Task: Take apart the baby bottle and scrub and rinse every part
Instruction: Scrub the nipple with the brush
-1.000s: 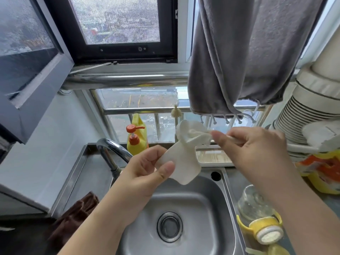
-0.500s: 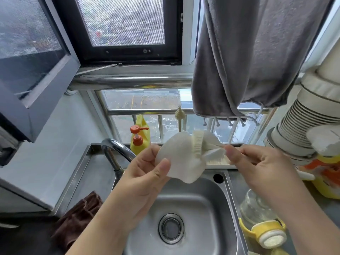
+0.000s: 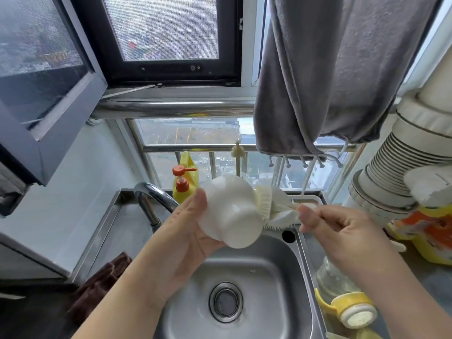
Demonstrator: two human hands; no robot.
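While I've got both hands up over the sink [image 3: 274,260], my left hand [image 3: 181,231] is wrapped around the white bottle cap [image 3: 230,211], thumb on its far side and fingers curled under it, with the open end tipped toward my right. My right hand [image 3: 340,228] is pinching the handle of the bottle brush [image 3: 274,204], and the bristle head sits right at the cap's mouth, touching the rim. Can't tell how far in the bristles actually go.

Stuff around me: one curved steel faucet [image 3: 151,199] is just left of my left hand, partly hidden behind it. Behind that are two soap bottles on the ledge, a yellow one [image 3: 189,165] and a smaller one with an orange pump [image 3: 182,182] standing right in front of it. One big grey towel [image 3: 342,69] hangs from above and blocks a good chunk of the window on the right. A little white rack [image 3: 308,198] sits behind the sink, mostly covered by the brush and my fingers.

On the counter right of the sink there's one clear glass bottle body [image 3: 335,282] lying under my right forearm, and beside it one yellow collar with handles [image 3: 352,307] and a pale disc facing up. One brown cloth [image 3: 97,285] is bunched on the left counter. One drain [image 3: 226,302] in the basin. At the right edge there's a ribbed white pipe [image 3: 391,172] and a yellow-orange packet [image 3: 428,231]
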